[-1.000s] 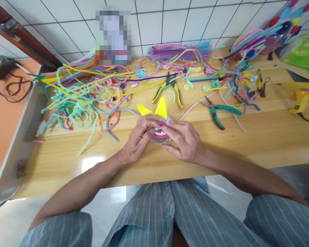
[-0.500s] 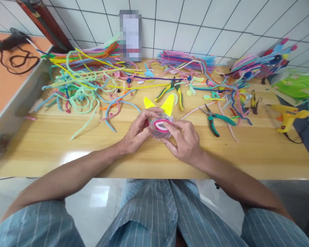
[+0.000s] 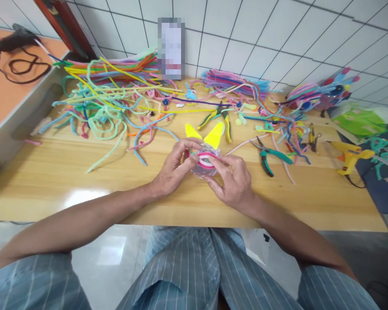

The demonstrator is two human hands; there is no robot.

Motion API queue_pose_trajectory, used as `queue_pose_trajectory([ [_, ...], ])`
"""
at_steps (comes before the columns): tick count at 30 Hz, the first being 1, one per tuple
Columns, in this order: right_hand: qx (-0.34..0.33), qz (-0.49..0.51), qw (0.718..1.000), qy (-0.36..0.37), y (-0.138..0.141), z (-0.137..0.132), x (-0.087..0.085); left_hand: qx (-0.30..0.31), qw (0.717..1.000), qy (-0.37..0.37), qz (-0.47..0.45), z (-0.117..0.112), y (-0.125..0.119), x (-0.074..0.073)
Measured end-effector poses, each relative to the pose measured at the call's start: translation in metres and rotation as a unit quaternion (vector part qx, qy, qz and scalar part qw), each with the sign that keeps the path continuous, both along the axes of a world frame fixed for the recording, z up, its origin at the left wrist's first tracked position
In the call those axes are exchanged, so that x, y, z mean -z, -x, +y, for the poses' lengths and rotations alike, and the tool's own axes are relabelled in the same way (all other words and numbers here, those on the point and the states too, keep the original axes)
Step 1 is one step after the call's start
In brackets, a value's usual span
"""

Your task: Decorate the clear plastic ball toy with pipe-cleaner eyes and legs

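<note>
Both hands hold a small see-through plastic craft piece (image 3: 203, 172) above the near middle of the table. Two yellow pointed ears (image 3: 213, 135) stand up from its far side. On its face lies an oval ring of pink and white pipe cleaner (image 3: 207, 160). My left hand (image 3: 174, 168) is closed around the left side, its thumb at the ring's left edge. From the right, my right hand (image 3: 233, 177) presses an index finger on the ring's right end, with its thumb lower on the plastic. Fingers cover part of the piece.
Green-handled pliers (image 3: 268, 157) lie to the right, and yellow-green cutters (image 3: 224, 118) lie behind the ears. A yellow glue gun (image 3: 349, 157) rests at far right. Loose pipe cleaners (image 3: 106, 120) cover the back left. A pixelated phone-like slab (image 3: 171, 49) leans on the tiled wall.
The view has shifted slightly. My left thumb has come closer to the ring's left edge, and the ring looks flatter. Both hands keep hold of the plastic piece.
</note>
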State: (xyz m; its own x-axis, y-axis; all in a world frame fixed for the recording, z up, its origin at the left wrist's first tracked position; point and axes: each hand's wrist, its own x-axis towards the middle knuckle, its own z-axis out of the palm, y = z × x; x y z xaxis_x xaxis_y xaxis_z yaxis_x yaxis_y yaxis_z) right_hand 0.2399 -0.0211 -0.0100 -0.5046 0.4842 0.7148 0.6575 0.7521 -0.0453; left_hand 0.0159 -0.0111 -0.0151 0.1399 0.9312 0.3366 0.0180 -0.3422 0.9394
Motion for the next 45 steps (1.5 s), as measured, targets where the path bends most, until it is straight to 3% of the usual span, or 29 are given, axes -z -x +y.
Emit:
queue_pose_trajectory([
  [13, -0.005, 0.164, 0.977, 0.138, -0.008, 0.006, -0.008, 0.029, 1.000, -0.006, -0.011, 0.004, -0.001, 0.004],
  [21, -0.031, 0.268, 0.937, 0.220, -0.008, 0.014, -0.008, 0.034, 0.998, -0.042, 0.030, 0.001, -0.002, -0.001],
  [24, -0.020, 0.352, 0.884, 0.307, -0.007, 0.021, -0.001, 0.035, 0.997, -0.049, 0.041, 0.000, -0.002, -0.002],
  [28, -0.043, 0.470, 0.765, 0.438, -0.007, 0.033, 0.008, 0.033, 0.997, -0.052, 0.036, 0.000, -0.002, 0.000],
  [31, -0.051, 0.506, 0.725, 0.465, -0.009, 0.038, 0.008, 0.032, 0.998, -0.052, 0.032, 0.000, -0.002, 0.001],
  [35, -0.056, 0.508, 0.727, 0.459, -0.009, 0.040, 0.006, 0.034, 0.998, -0.049, 0.030, 0.001, -0.001, 0.001],
  [45, -0.076, 0.473, 0.763, 0.434, -0.013, 0.040, 0.007, 0.043, 0.998, -0.041, 0.034, 0.001, 0.001, 0.001],
])
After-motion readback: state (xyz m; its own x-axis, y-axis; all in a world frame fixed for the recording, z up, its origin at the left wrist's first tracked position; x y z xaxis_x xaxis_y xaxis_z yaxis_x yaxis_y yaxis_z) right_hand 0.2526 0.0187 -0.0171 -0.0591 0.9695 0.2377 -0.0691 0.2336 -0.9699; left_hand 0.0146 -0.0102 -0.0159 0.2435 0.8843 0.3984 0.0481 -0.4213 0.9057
